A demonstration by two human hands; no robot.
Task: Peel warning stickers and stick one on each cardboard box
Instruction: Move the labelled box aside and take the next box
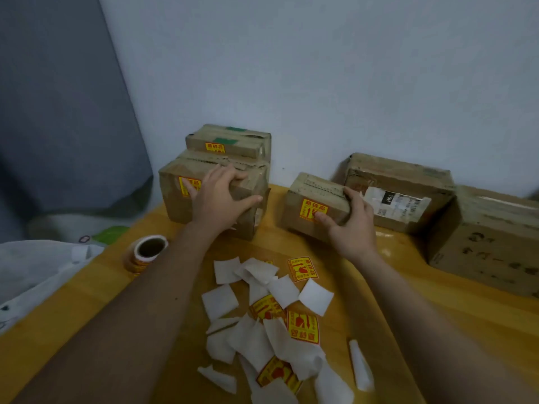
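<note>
Wooden table (408, 287) | left hand (217, 199) fingers spread, covering sticker (186, 185) | right hand (351, 225) grips small box (309, 193)

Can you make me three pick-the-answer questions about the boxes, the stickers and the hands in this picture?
1. Where is the sticker roll?
A. on a box
B. on the table, left of the paper scraps
C. in a hand

2. What colours are the warning stickers?
A. blue and white
B. yellow and red
C. green and black

3. What is the right hand doing?
A. gripping the small box
B. peeling a sticker
C. resting flat on the table

Answers: 1 B, it stands on the wood. 2 B, yellow with red print. 3 A, fingers curl round the box.
</note>
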